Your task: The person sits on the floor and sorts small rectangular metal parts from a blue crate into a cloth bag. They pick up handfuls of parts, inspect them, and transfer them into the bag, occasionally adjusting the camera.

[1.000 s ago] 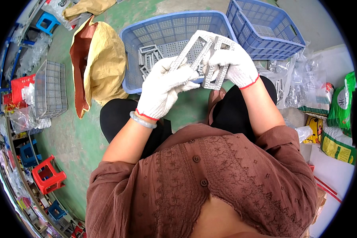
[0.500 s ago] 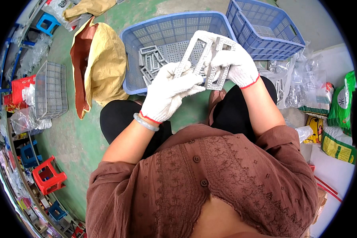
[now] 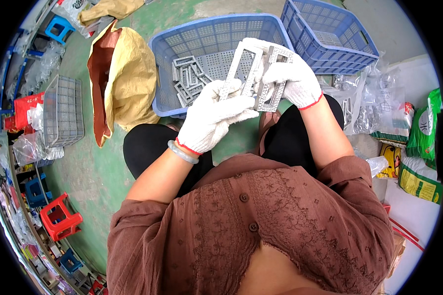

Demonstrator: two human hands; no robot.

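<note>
Both my hands wear white knitted gloves with red cuffs. My left hand (image 3: 214, 110) is closed on the lower end of a grey rectangular metal frame (image 3: 230, 73), which is tilted upright. In my right hand (image 3: 295, 78) a second grey metal frame (image 3: 272, 104) is gripped, its openings showing below my thumb. The two pieces stand side by side, close together; whether they touch is hard to tell. Beneath them is a blue plastic crate (image 3: 163, 37) with several similar frames (image 3: 189, 76) in its left part. My gloves and the held frames hide part of the crate.
A yellow woven sack (image 3: 133, 78) stands open left of the crate. Another blue crate (image 3: 325, 54) adjoins it at the right. Clear plastic bags (image 3: 366, 103) lie to the right, near green sacks (image 3: 423, 132). A red stool (image 3: 60, 216) and a grey basket (image 3: 64, 113) stand left.
My left hand has shifted very slightly right, with its frame. The right hand's frame has tilted a little; both hands keep hold.
</note>
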